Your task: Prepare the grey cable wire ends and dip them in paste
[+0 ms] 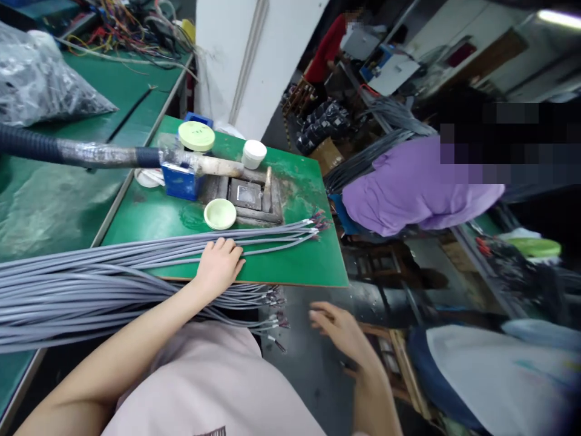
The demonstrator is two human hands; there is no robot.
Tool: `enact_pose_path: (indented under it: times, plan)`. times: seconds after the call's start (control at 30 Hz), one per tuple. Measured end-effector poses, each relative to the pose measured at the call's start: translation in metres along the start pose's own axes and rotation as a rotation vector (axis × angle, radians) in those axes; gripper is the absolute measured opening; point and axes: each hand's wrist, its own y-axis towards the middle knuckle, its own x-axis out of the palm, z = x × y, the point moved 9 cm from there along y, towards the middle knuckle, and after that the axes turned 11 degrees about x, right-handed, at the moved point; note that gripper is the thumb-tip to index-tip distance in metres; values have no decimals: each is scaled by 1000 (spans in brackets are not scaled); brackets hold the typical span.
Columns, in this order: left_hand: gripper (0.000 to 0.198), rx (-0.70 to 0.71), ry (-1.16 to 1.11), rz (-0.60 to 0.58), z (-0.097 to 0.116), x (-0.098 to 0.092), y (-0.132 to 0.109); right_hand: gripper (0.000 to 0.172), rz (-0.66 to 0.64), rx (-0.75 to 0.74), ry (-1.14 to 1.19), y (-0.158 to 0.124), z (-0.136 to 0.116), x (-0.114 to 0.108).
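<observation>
My left hand (219, 266) rests with bent fingers over several grey cables (172, 247) on the green board (313, 263). Their stripped ends, with thin dark and reddish wires (319, 221), lie near the board's right side. A thicker bundle of grey cables (82, 297) runs under my left forearm, and its ends hang past the board's front edge. To the right of that edge, my right hand (336, 326) is in the air, fingers apart and holding nothing, slightly blurred.
Beyond the cables are a pale green bowl (220, 214), a solder pot (247, 194), a white tub (254, 154), a blue box (180, 181) and a ribbed hose (91, 152). A person in purple (408, 188) sits at the right; another person's pale garment (481, 369) is nearer.
</observation>
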Motion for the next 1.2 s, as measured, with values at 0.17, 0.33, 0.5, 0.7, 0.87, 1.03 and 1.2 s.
enact_pose_path:
  times: [0.17,0.33,0.5,0.7,0.87,1.03,1.2]
  plan:
    - [18,54,-12,-26,22,-3,8,44,-615,-68,467,-4,-55,116]
    - [18,106,-286,-75,52,-20,-29,42,-121,-281,1024,25,-98,38]
    - [15,-82,-708,-76,46,-13,-52,28,80,-581,671,-18,-130,-1]
    - [23,-483,-1385,203,18,-13,-57,22,-142,-808,-21,-70,-153,92]
    - [20,-607,-1529,282,12,-14,-69,20,-150,-863,-37,-76,-156,114]
    - [19,-683,-1604,386,6,-14,-75,19,-113,-914,-34,-79,-158,113]
    - [22,-741,-1649,520,-3,-22,-75,19,-65,-935,-52,-81,-157,114]
